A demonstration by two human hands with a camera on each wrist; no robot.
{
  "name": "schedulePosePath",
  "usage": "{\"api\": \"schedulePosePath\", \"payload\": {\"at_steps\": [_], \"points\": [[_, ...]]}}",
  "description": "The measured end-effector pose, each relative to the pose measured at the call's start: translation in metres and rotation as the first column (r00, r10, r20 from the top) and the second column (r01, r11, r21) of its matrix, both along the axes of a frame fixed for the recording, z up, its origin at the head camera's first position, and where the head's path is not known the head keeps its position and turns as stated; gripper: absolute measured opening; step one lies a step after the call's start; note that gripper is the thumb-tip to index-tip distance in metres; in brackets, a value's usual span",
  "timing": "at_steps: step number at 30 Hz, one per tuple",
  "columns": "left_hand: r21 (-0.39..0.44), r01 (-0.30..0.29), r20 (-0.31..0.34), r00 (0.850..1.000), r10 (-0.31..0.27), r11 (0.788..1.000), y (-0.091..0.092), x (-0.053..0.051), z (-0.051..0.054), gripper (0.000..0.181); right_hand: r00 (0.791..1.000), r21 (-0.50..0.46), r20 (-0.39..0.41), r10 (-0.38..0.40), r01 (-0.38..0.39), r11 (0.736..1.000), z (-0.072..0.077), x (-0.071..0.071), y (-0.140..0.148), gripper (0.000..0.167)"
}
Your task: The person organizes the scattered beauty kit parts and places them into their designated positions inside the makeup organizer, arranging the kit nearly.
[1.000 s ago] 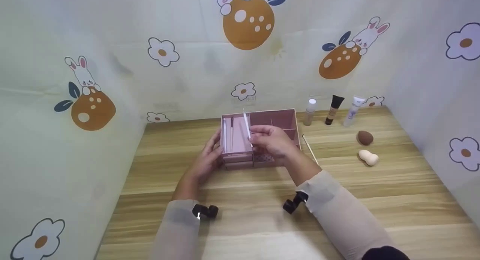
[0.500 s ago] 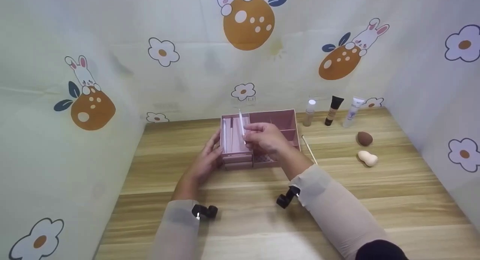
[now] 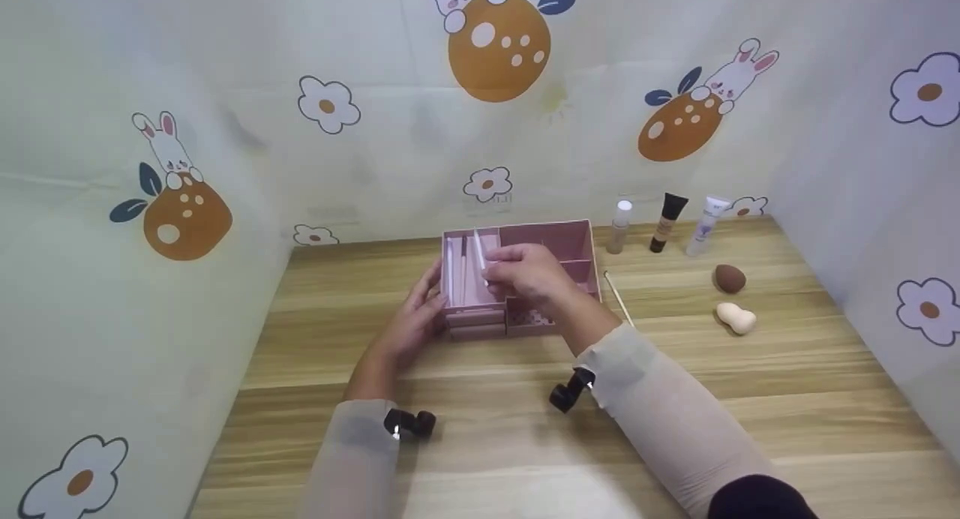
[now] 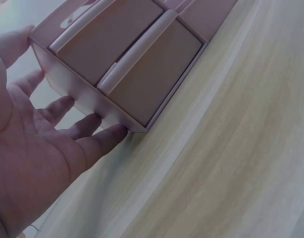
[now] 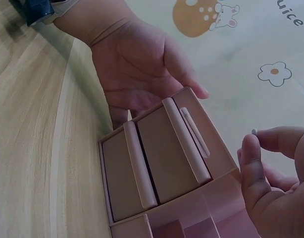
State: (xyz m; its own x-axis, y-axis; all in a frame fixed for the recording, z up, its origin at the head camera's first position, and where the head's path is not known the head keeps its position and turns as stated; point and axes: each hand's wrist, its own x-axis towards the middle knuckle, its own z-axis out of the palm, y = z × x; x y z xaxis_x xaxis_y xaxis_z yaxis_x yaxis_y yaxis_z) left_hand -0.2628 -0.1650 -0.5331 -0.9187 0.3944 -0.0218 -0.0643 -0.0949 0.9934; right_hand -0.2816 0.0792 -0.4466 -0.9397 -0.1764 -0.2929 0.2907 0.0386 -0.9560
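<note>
A pink desktop organizer (image 3: 478, 319) with two front drawers stands on the wooden table. My left hand (image 3: 414, 318) rests on its left side; the left wrist view shows extended fingertips (image 4: 115, 133) touching that wall. Above the organizer's left top compartment, my right hand (image 3: 534, 273) pinches a slim white pen-like stick (image 3: 478, 247) between thumb and fingers. Only the stick's small end (image 5: 254, 132) shows in the right wrist view. Inside that compartment lie a slender white stick (image 3: 450, 268) and a thin dark-tipped brush-like stick (image 3: 463, 258). My right hand partly covers the divided right-hand compartments.
A thin stick (image 3: 619, 300) lies right of the organizer. Behind it stand a small white-capped bottle (image 3: 619, 228), a black-capped tube (image 3: 667, 223) and a white tube (image 3: 706, 226). Farther right lie a brown makeup sponge (image 3: 730, 278) and a beige one (image 3: 736, 318). Printed curtains surround the table.
My right hand has moved left with the white stick, from the compartment's right edge to over its middle, and the stick now sits lower. The left hand stays in place.
</note>
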Motion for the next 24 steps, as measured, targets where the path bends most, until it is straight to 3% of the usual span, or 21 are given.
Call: {"api": "schedulePosePath", "payload": {"at_steps": [24], "points": [[-0.015, -0.008, 0.001, 1.0, 0.008, 1.0, -0.0011, -0.0007, -0.002, 0.068, 1.0, 0.032, -0.007, 0.017, -0.017, 0.999, -0.0014, -0.0014, 0.0035, 0.049]]}}
